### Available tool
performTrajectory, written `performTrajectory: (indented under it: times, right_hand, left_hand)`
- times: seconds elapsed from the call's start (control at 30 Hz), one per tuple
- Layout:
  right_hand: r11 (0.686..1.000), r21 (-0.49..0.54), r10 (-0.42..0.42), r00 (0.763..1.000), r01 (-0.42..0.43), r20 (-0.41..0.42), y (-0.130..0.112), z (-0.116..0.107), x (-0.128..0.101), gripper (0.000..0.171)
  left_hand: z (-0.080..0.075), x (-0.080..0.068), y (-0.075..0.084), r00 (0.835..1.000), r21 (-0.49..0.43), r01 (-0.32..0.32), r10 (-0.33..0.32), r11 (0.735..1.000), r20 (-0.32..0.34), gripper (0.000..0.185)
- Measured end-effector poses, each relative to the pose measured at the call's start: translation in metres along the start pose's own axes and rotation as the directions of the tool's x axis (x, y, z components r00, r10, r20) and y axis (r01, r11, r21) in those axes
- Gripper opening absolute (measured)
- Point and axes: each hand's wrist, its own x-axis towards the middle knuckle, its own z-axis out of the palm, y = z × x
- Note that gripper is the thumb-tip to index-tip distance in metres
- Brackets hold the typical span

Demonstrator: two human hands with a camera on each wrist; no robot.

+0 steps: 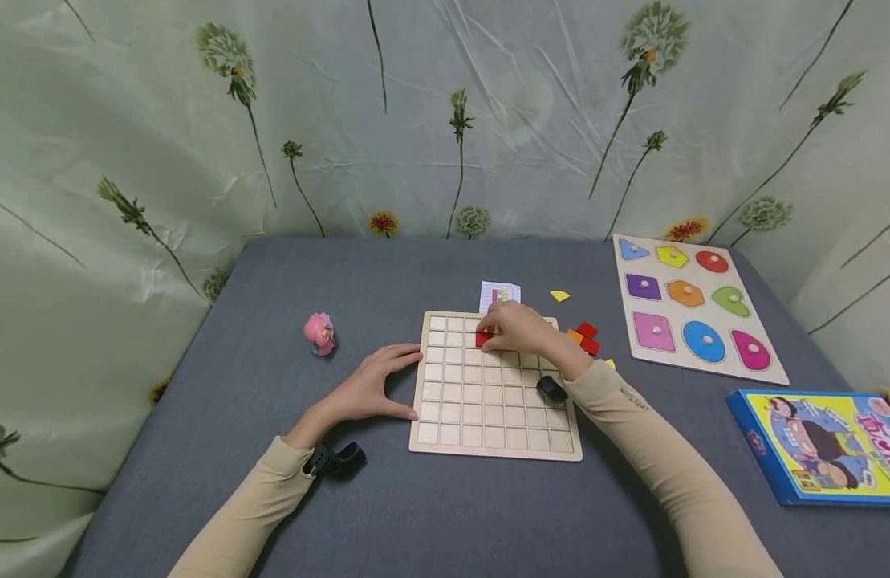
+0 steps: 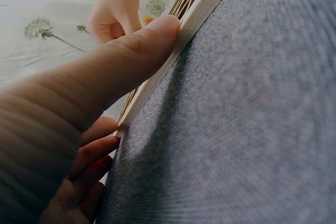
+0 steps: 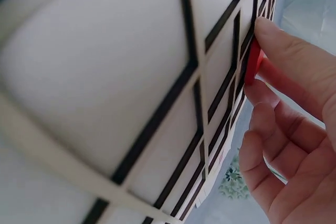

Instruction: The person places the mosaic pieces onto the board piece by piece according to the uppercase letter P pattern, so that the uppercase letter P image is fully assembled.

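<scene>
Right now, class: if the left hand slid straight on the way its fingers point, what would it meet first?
The left hand already touches the wooden grid board at its left edge, so it would meet that board first.

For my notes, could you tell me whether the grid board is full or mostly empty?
Mostly empty. The grid board shows bare cells nearly throughout; the only piece seen on it is the red piece under the right hand.

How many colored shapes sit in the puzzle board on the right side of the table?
9 in the puzzle board. Back row: blue, yellow, red. Middle row: purple, orange, green. Front row: pink, blue, magenta.
</scene>
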Motion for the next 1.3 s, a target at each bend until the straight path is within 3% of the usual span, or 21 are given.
performTrajectory:
  times: [0.8,1.3]
  right_hand:
    - [0.998,0.026,-0.056,0.998,0.055,0.014,-0.005,0.002,0.012,0.026]
    - [0.995,0.094,0.033,0.999,-0.035,0.017,0.006,-0.012,-0.005,0.022]
  left_hand:
    - [0.001,0.001,-0.001,1.0,0.004,0.006,-0.006,1.0,0.008,0.087]
    - [-0.001,0.0,0.0,1.0,0.011,-0.002,0.002,1.0,0.004,0.087]
